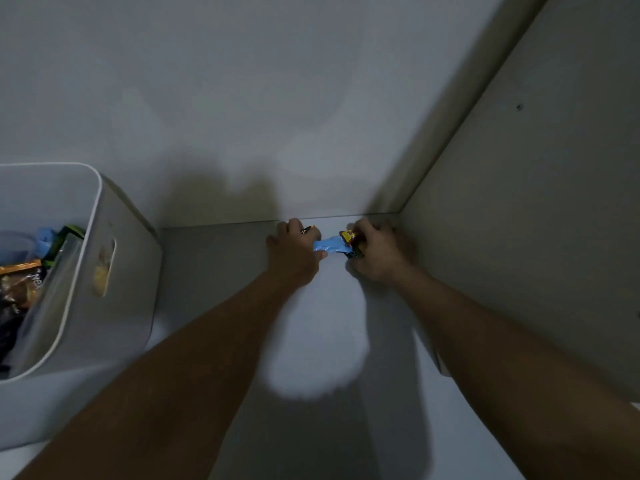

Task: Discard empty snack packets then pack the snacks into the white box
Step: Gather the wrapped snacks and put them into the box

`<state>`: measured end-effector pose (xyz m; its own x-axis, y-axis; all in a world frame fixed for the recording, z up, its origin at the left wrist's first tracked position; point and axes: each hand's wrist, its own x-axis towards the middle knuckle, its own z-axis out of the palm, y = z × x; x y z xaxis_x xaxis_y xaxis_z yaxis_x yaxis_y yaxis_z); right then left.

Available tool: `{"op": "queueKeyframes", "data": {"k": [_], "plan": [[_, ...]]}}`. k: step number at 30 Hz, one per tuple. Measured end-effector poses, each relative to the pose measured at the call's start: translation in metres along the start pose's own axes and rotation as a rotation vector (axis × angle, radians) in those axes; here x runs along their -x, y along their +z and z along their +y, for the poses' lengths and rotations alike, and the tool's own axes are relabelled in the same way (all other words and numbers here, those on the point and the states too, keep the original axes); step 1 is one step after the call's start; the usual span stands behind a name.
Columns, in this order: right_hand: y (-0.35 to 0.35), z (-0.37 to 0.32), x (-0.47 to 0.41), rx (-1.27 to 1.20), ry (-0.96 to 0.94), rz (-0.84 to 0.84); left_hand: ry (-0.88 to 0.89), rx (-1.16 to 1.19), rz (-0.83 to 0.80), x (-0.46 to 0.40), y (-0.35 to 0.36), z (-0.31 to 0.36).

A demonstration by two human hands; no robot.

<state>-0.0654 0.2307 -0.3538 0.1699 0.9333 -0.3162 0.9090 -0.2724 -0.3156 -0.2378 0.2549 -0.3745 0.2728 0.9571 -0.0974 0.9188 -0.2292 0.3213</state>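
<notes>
A: Hands?
B: Left hand grips blue packet; right hand curled round dark, yellow-topped packet, far shelf corner.
A: White box?
B: Far left, holding snacks.

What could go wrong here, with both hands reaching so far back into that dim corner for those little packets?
The left hand and right hand each grip small packets, with a blue packet stretched between them; pulled apart, it might tear or slip free. The corner is dark, so a stray packet could be missed. The white box stands well to the left and already holds snacks, so small packets could drop on the way over.
</notes>
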Motion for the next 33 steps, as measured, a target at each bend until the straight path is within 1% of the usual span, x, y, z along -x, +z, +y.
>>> {"op": "queueKeyframes", "data": {"k": [2,5,8,11,13,15,17,19,22,24,26,28,31,33], "plan": [[-0.002,0.000,0.001,0.007,-0.030,0.002,0.005,-0.002,0.014,0.004,0.000,-0.003],[-0.002,0.000,0.003,-0.028,-0.069,-0.047,-0.004,-0.011,0.000,0.010,-0.003,-0.003],[0.000,-0.002,0.006,-0.029,-0.128,-0.055,-0.029,0.053,-0.030,0.016,-0.006,-0.003],[0.000,-0.003,0.010,0.017,-0.126,-0.046,-0.074,0.150,-0.076,0.022,-0.007,-0.004],[-0.002,-0.005,0.009,0.064,-0.127,-0.049,-0.094,0.172,-0.096,0.026,-0.009,-0.006],[-0.004,-0.007,0.007,0.172,-0.145,-0.119,-0.100,0.145,-0.138,0.029,-0.010,-0.010],[-0.004,-0.011,0.005,0.248,-0.160,-0.179,-0.086,0.066,-0.189,0.033,-0.013,-0.012],[-0.003,-0.014,0.007,0.271,-0.168,-0.166,-0.063,0.027,-0.213,0.036,-0.016,-0.013],[-0.003,-0.017,0.012,0.327,-0.171,-0.154,-0.051,0.115,-0.206,0.040,-0.019,-0.014],[-0.003,-0.016,0.015,0.350,-0.177,-0.161,0.001,0.133,-0.174,0.044,-0.020,-0.016],[-0.002,-0.015,0.020,0.304,-0.171,-0.134,0.011,0.163,-0.159,0.050,-0.023,-0.018],[-0.003,-0.016,0.027,0.206,-0.129,-0.106,-0.015,0.214,-0.145,0.058,-0.024,-0.020],[-0.009,-0.022,0.036,0.031,-0.046,-0.120,-0.061,0.313,-0.145,0.067,-0.037,-0.023],[-0.019,-0.032,0.042,-0.037,-0.055,-0.119,-0.088,0.321,-0.154,0.070,-0.054,-0.026]]}}
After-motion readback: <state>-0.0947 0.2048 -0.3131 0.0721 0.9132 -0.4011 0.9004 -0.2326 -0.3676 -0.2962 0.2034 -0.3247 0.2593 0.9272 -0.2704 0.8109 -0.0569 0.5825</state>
